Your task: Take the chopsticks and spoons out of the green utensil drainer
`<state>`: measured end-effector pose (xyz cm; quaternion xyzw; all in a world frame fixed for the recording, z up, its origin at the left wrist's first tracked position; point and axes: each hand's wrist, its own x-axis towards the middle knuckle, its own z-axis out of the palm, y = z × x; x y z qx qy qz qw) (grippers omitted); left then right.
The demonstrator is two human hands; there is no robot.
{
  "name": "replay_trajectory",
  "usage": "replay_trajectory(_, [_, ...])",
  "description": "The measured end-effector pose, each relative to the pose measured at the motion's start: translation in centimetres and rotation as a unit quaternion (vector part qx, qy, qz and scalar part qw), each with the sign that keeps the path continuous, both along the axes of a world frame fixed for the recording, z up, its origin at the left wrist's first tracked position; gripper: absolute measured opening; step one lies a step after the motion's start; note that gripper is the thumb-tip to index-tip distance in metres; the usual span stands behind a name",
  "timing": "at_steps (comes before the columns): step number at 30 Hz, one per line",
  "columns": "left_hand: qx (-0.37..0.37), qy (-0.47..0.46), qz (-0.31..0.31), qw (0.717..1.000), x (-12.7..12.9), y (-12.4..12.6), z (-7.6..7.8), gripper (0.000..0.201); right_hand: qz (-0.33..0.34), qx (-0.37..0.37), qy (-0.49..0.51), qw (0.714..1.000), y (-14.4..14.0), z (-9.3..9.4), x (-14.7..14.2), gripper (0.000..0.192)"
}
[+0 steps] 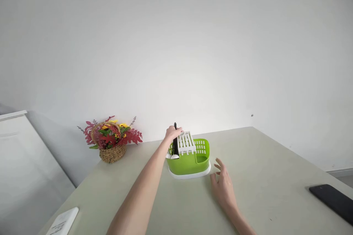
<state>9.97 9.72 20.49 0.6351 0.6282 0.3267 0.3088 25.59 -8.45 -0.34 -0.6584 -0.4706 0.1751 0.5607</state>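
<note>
Head view, one frame. Left hand (173,132) is closed around a black utensil (175,143); fingers curl over its upper part, pinching it. The utensil stands nearly upright, long axis vertical, top end poking just above the hand and lower end down inside the left compartment of the green caddy (190,163). What kind of utensil it is cannot be told; only a dark handle-like shaft shows.

Caddy: one, green body on a white base tray, standing on the counter (261,161) near its far edge, close to the wall. A white slotted insert (186,142) sits on top at centre-left, just beside the left hand. The right compartment has a perforated back wall; no contents seen there. A pale rounded item (174,156) shows at the foot of the utensil; identity unclear.

Right hand (223,185) rests low over the counter just right of and in front of the caddy, fingers spread and loose, holding nothing, not touching the caddy.

Other items, one each: wicker basket of red and yellow flowers (111,140) at far left, well apart; black phone (332,200) at right edge; white flat object (64,222) at lower left. Nothing lies between hands and caddy.
</note>
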Motion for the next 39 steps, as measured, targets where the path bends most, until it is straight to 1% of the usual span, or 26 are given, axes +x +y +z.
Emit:
replay_trajectory(2, [0.003,-0.006,0.001,1.0,0.4,0.0,-0.4,0.037,-0.006,-0.005,0.008,1.0,0.1,0.0,0.1,0.062])
replay_trajectory(5, [0.022,-0.044,-0.002,0.999,0.3,-0.2,-0.8,0.045,-0.014,-0.01,0.018,1.0,0.3,-0.1,0.1,0.059])
replay_trajectory(8, [0.044,-0.126,-0.015,0.991,-0.3,-0.3,0.1,0.048,-0.017,-0.013,0.022,1.0,0.4,-0.3,0.2,0.056])
replay_trajectory(10, [0.061,-0.197,-0.023,0.978,-1.1,-0.2,1.3,0.05,-0.018,-0.013,0.023,0.999,0.5,-0.4,0.2,0.054])
replay_trajectory(13, [0.086,-0.303,-0.017,0.949,-2.9,0.1,3.9,0.048,-0.02,-0.009,0.022,1.0,0.5,-0.7,0.3,0.052])
replay_trajectory(15, [0.096,-0.366,-0.005,0.926,-4.7,0.4,5.8,0.043,-0.022,-0.004,0.023,0.999,0.4,-0.8,0.3,0.051])
replay_trajectory(18, [0.098,-0.44,0.023,0.892,-8.0,0.8,8.4,0.037,-0.024,0.001,0.022,0.999,0.5,-1.0,0.3,0.05])
replay_trajectory(20, [0.081,-0.467,0.043,0.88,-10.7,0.9,9.7,0.034,-0.023,0.002,0.019,1.0,0.5,-1.1,0.4,0.049])
replay_trajectory(21, [0.063,-0.472,0.049,0.878,-12.1,0.8,10.1,0.031,-0.022,0.002,0.017,1.0,0.4,-1.1,0.4,0.05])
replay_trajectory(23, [0.011,-0.47,0.06,0.881,-14.9,0.6,10.4,0.021,-0.019,-0.001,0.014,1.0,0.4,-1.1,0.5,0.05])
replay_trajectory(24, [-0.018,-0.464,0.066,0.883,-16.2,0.4,10.1,0.02,-0.017,-0.003,0.012,1.0,0.4,-1.1,0.5,0.05])
replay_trajectory(25, [-0.049,-0.454,0.073,0.886,-17.5,0.1,9.7,0.026,-0.015,-0.005,0.011,1.0,0.4,-1.1,0.6,0.05])
replay_trajectory(27, [-0.105,-0.429,0.088,0.893,-19.6,-0.6,8.1,0.036,-0.014,-0.009,0.01,1.0,0.3,-1.1,0.6,0.05])
replay_trajectory(29, [-0.151,-0.395,0.105,0.9,-21.2,-1.4,5.8,0.037,-0.014,-0.011,0.011,1.0,0.3,-1.2,0.6,0.049])
replay_trajectory(33, [-0.22,-0.32,0.128,0.913,-23.5,-3.5,0.3,0.039,-0.014,-0.013,0.01,1.0,0.4,-1.4,0.6,0.048])
replay_trajectory(36, [-0.243,-0.258,0.14,0.925,-24.7,-5.1,-3.5,0.039,-0.012,-0.015,0.007,1.0,0.5,-1.6,0.7,0.045])
replay_trajectory(39, [-0.246,-0.192,0.153,0.938,-25.6,-6.5,-6.7,0.04,-0.008,-0.019,0.003,1.0,0.6,-1.7,0.7,0.041])
